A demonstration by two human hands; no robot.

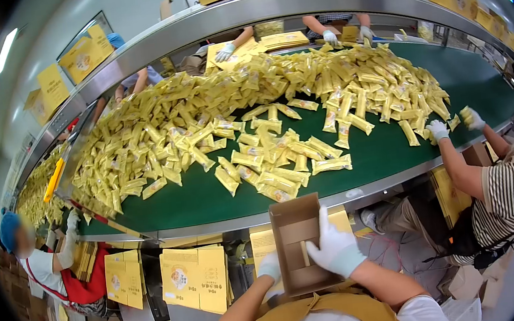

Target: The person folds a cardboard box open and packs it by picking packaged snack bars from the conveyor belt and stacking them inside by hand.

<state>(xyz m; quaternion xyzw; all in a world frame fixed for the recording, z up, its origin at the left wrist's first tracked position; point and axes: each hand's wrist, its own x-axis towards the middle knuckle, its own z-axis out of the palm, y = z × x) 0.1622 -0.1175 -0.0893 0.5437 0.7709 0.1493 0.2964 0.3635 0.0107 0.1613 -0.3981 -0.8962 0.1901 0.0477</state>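
An open cardboard box (293, 211), brown inside, is held in front of my chest at the near edge of the conveyor. My left hand (269, 266), in a white glove, grips its left side, with most of the fingers hidden by the box. On the right side, my white-gloved right hand (336, 246) holds the wall, one finger pointing up along it and the thumb reaching over the inside. A narrow pale strip shows inside the box; I see no packets in it. Beyond the box, yellow wrapped packets (278, 180) lie loose on the green belt (212, 206).
A large heap of packets (188, 105) covers the belt's far side. Flat yellow cartons (195, 276) stack below the belt at left. Co-workers stand left (61, 262), right (505, 197) and across the belt. A metal shelf (163, 42) with cartons spans overhead.
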